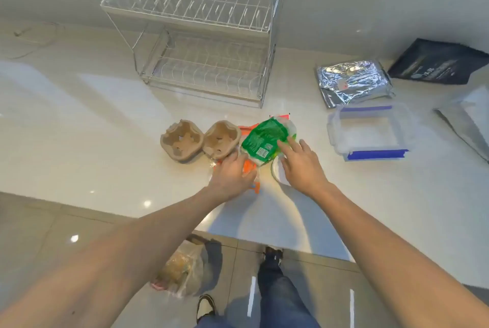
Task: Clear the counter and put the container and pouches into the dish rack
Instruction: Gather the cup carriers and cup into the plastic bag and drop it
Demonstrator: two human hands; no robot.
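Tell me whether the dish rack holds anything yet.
Empty. Both wire shelves of the dish rack show only bare wires; nothing sits on them.

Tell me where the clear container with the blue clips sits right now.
The clear container sits on the counter, right of the green packet, just in front of the silver pouch.

Dish rack [201, 36] stands at the far middle of the bench [79, 115], two tiers, one above the other. Near of it, a row: two cup carriers [182, 141] side by side at left, a packet [264, 142] just right of them, lying on flat wrappers [248, 166]. Right of the packet, well apart, the container [370, 131]. Far of the container, one pouch [353, 81]; another pouch [436, 63] right of that. A bag [180, 269] on the floor near the bench edge.
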